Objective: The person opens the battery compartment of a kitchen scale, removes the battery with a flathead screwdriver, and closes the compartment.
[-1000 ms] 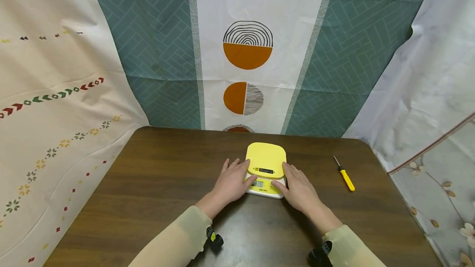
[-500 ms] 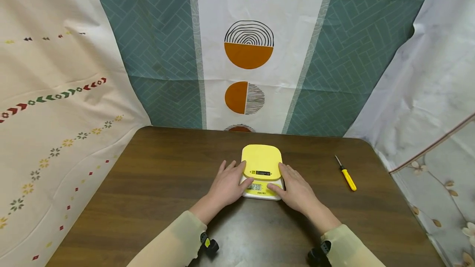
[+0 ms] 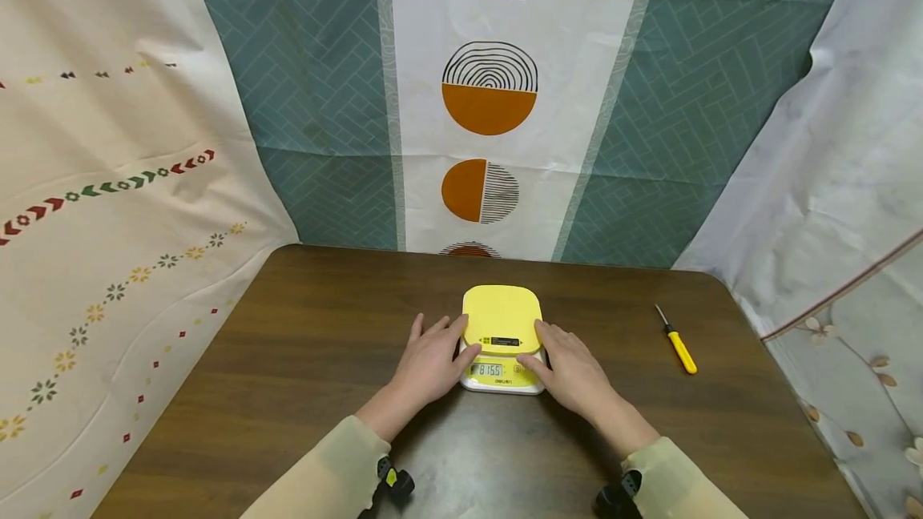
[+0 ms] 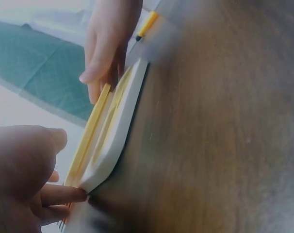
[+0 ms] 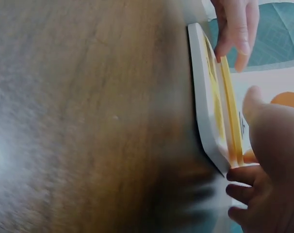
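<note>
A kitchen scale (image 3: 502, 315) with a yellow platform and white base lies flat on the brown table, its lit display (image 3: 486, 370) reading about 815.5. My left hand (image 3: 428, 365) holds its left side, fingers along the edge and thumb reaching over the front part. On the opposite side my right hand (image 3: 574, 368) holds the right edge in the same way. Seen from the left wrist, the white base (image 4: 122, 131) sits low on the tabletop beside my fingers (image 4: 64, 194). From the right wrist, several fingertips (image 5: 239, 174) meet the scale's near corner.
A screwdriver (image 3: 681, 351) with a yellow handle lies on the table (image 3: 303, 343) to the right of the scale. Patterned cloths (image 3: 324, 102) hang behind and along both sides of the table.
Both hands have shifted the scale a little to the left and toward the person. The display number has changed. The screwdriver stays where it lay.
</note>
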A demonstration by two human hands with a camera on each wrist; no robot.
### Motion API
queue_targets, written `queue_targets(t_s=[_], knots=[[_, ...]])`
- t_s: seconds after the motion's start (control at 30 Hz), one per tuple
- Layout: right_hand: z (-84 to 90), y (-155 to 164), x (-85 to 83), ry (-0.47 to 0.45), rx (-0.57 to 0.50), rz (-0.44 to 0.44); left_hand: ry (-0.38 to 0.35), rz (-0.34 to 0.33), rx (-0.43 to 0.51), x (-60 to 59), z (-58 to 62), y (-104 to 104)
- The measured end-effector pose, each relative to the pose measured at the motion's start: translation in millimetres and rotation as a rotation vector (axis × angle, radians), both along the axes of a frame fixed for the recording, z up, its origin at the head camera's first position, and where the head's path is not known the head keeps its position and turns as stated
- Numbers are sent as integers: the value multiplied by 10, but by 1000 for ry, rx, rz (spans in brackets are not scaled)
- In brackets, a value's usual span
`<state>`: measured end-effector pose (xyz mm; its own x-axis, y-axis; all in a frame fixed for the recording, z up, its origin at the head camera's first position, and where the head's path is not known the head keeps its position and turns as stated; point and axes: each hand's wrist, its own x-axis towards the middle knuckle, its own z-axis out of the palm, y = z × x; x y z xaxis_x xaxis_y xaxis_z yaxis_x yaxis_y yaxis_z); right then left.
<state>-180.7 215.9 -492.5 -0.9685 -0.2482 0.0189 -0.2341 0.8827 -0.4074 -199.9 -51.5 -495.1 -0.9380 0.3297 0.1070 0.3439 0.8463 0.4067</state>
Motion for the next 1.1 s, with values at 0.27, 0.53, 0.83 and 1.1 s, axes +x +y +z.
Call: queue_targets(t_s=[0.27, 0.53, 0.83, 1.1], knots=[[55, 19, -114, 61, 22, -51, 42, 39, -12, -99, -13, -35], [22, 5, -237, 61, 64, -78, 14, 77, -55, -255, -18, -1], [-14, 0, -345, 20, 87, -104, 7, 109, -56, -348, -37, 41], [-7, -19, -359, -1, 84, -115, 16, 126, -82, -372, -8, 82]])
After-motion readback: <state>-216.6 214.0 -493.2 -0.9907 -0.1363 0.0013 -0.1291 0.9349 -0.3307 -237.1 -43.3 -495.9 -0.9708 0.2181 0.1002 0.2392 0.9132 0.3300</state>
